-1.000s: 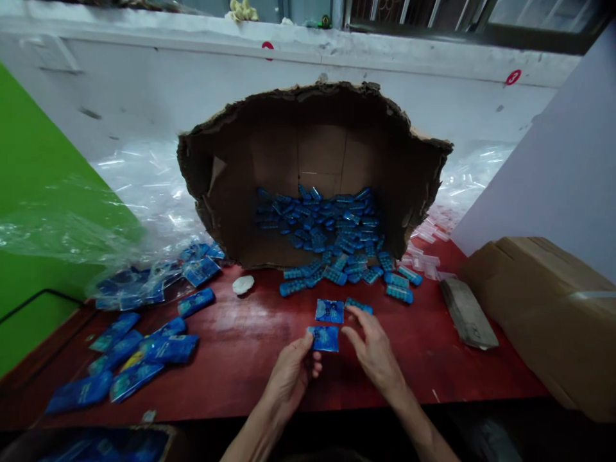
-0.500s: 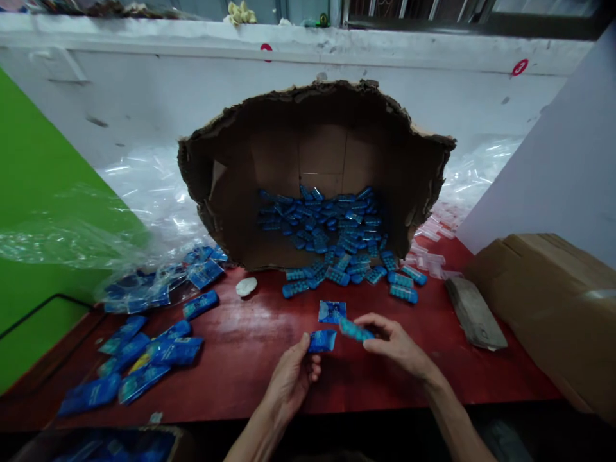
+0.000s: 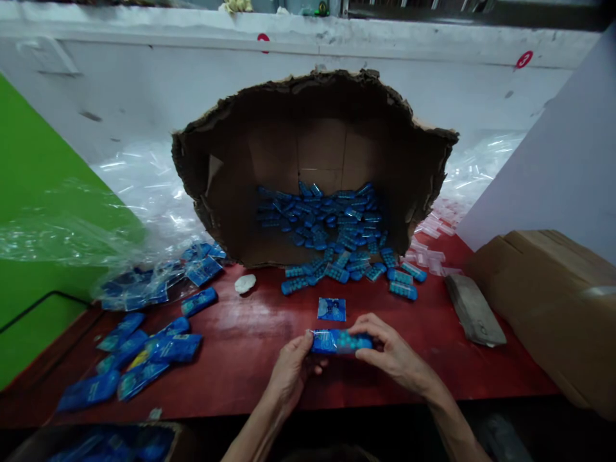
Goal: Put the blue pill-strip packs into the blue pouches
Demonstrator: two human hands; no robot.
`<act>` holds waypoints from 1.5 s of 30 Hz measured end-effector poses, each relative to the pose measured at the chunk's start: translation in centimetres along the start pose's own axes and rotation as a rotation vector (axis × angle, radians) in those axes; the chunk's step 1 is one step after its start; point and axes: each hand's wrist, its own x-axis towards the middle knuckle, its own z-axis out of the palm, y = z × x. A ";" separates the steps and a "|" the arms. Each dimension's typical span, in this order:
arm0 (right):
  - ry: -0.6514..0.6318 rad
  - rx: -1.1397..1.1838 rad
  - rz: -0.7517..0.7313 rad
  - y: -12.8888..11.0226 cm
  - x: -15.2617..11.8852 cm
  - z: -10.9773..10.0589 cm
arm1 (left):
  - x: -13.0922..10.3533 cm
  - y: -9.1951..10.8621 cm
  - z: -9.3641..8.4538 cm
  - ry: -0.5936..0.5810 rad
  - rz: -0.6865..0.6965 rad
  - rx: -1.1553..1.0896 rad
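Over the front of the red table, my left hand [image 3: 291, 367] pinches the left end of a blue printed packet [image 3: 324, 341]. Closed on the right end of a clear container with blue balls [image 3: 350, 342] is my right hand [image 3: 393, 353]. The container's left end meets the packet's right end; whether it is inside the packet, I cannot tell. Just beyond them a flat blue printed packet [image 3: 332, 309] lies on the table. Many similar blue containers [image 3: 337, 221] are heaped inside a torn-edged cardboard box [image 3: 274, 151] lying open toward me, some spilling out in front.
Filled blue packets [image 3: 178, 348] lie on the left, near plastic-wrapped flat packets [image 3: 132, 289]. A white round piece [image 3: 244, 283] is by the box. At right are clear plastic pieces [image 3: 436, 256], a grey folded bundle [image 3: 474, 311] and a closed carton [image 3: 539, 308]. Below left is an open box [image 3: 179, 439].
My right hand has brought the container leftward and levelled it against the packet, which was apart from it before. My left hand keeps its hold on the packet.
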 end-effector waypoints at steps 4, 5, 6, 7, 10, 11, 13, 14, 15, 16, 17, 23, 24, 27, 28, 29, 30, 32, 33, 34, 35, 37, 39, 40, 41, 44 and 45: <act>0.144 0.091 -0.019 1.4 -0.2 2.0 | 0.3 -0.2 0.2 0.072 0.028 0.000; 0.198 0.080 -0.028 1.8 -0.3 2.6 | 0.3 -0.3 0.2 0.082 0.020 -0.023; 0.251 0.058 -0.040 2.1 -0.4 3.3 | 0.2 -0.3 0.3 0.084 0.008 -0.055; 0.294 0.033 -0.052 2.4 -0.5 4.0 | 0.1 -0.2 0.5 0.077 -0.005 -0.088; 0.360 0.012 -0.090 2.6 -0.8 5.6 | -0.4 0.0 0.9 0.018 -0.030 -0.140; 0.365 0.031 -0.096 2.5 -0.8 5.8 | -0.6 0.0 1.0 -0.007 -0.035 -0.140; 0.364 0.131 -0.084 2.4 -0.8 6.0 | -0.8 0.1 1.2 -0.037 -0.055 -0.142; 0.343 0.210 -0.064 2.4 -0.7 5.9 | -0.9 0.1 1.2 -0.040 -0.072 -0.151; 0.306 0.308 -0.033 2.5 -0.5 5.7 | -0.9 0.1 1.3 -0.044 -0.095 -0.161; 0.261 0.419 0.004 2.7 -0.3 5.5 | -0.9 0.1 1.2 -0.057 -0.122 -0.167; 0.208 0.532 0.041 2.9 -0.1 5.3 | -0.9 0.1 1.2 -0.078 -0.146 -0.164; 0.070 0.876 0.098 3.9 1.3 5.4 | -1.0 -0.2 1.4 -0.143 -0.141 -0.175; 0.068 0.907 0.097 3.9 1.5 5.6 | -1.0 -0.2 1.5 -0.153 -0.145 -0.189; 0.051 1.021 0.104 3.5 1.6 6.2 | -1.2 -0.3 1.5 -0.188 -0.136 -0.193; 0.045 1.043 0.104 3.4 1.6 6.4 | -1.2 -0.2 1.5 -0.191 -0.122 -0.181; 0.042 1.044 0.101 3.3 1.5 6.4 | -1.3 -0.1 1.4 -0.192 -0.108 -0.167; 0.043 1.019 0.095 3.2 1.5 6.4 | -1.3 0.0 1.4 -0.193 -0.098 -0.153; 0.062 0.923 0.072 3.1 1.4 6.2 | -1.4 0.2 1.3 -0.190 -0.089 -0.140; 0.078 0.870 0.056 3.1 1.4 6.0 | -1.5 0.3 1.3 -0.183 -0.095 -0.147; 0.086 0.831 0.041 3.0 1.4 5.8 | -1.5 0.4 1.3 -0.177 -0.108 -0.158; 0.082 0.814 0.031 3.0 1.4 5.5 | -1.6 0.6 1.3 -0.174 -0.124 -0.167; 0.040 0.835 0.028 3.0 1.5 5.1 | -1.7 0.8 1.4 -0.194 -0.150 -0.167; -0.025 0.846 0.045 3.0 1.4 4.9 | -1.7 1.1 1.5 -0.234 -0.159 -0.145; -0.042 0.838 0.056 3.0 1.4 5.0 | -1.7 1.2 1.5 -0.244 -0.157 -0.133; -0.046 0.825 0.066 3.1 1.4 5.1 | -1.8 1.2 1.6 -0.246 -0.157 -0.123; -0.019 0.847 0.086 3.3 1.4 5.7 | -1.8 1.2 1.9 -0.246 -0.160 -0.114; -0.011 0.874 0.086 3.5 1.4 5.9 | -1.9 1.1 2.0 -0.248 -0.162 -0.119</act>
